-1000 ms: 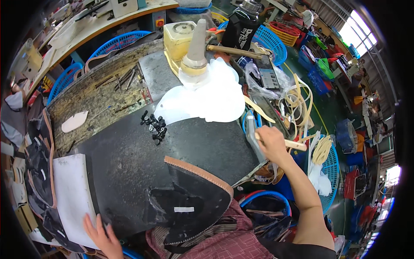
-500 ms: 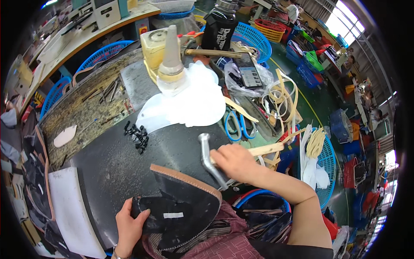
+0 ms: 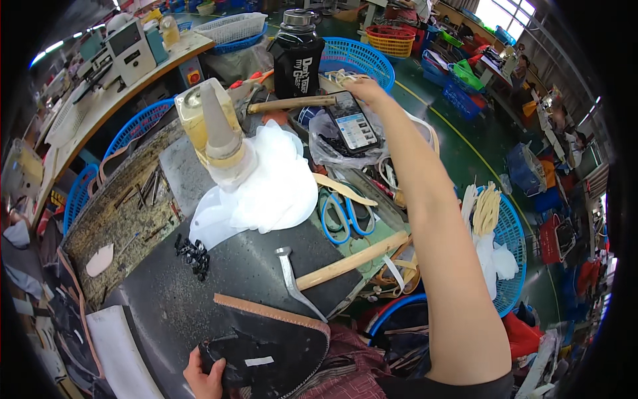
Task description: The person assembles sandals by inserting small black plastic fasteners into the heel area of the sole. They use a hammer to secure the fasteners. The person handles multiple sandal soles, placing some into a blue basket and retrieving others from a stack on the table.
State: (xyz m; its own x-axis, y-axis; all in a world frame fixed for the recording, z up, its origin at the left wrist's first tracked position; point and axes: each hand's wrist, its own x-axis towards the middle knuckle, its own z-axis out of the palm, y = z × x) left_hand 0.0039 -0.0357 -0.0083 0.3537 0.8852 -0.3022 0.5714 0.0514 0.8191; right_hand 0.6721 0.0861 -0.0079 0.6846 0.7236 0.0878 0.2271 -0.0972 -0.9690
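My left hand (image 3: 205, 376) grips a black shoe upper (image 3: 279, 349) at its left end, the thumb lying on top. The upper has a brown stitched edge and a small white label, and it rests over the near edge of the dark work board (image 3: 166, 299). Stretched far forward, my right hand (image 3: 364, 88) is at the cream strips (image 3: 340, 77) by a blue basket, beyond a lit phone (image 3: 353, 123). Its fingers are too small and partly hidden to read. A hammer with a metal head (image 3: 290, 276) and wooden handle (image 3: 352, 261) lies on the board, beside the upper.
White plastic sheeting (image 3: 276, 186) surrounds a cone-shaped stand (image 3: 220, 126). Black small pieces (image 3: 193, 257) lie left of it. Blue-handled scissors (image 3: 347, 216), another wooden handle (image 3: 292, 104) and a black bottle (image 3: 297, 60) sit right and behind. Blue baskets (image 3: 522, 246) stand around the bench.
My right hand has let go of the hammer, now lying on the board, and has reached forward past the phone. The phone screen has brightened. My left hand still holds the upper.
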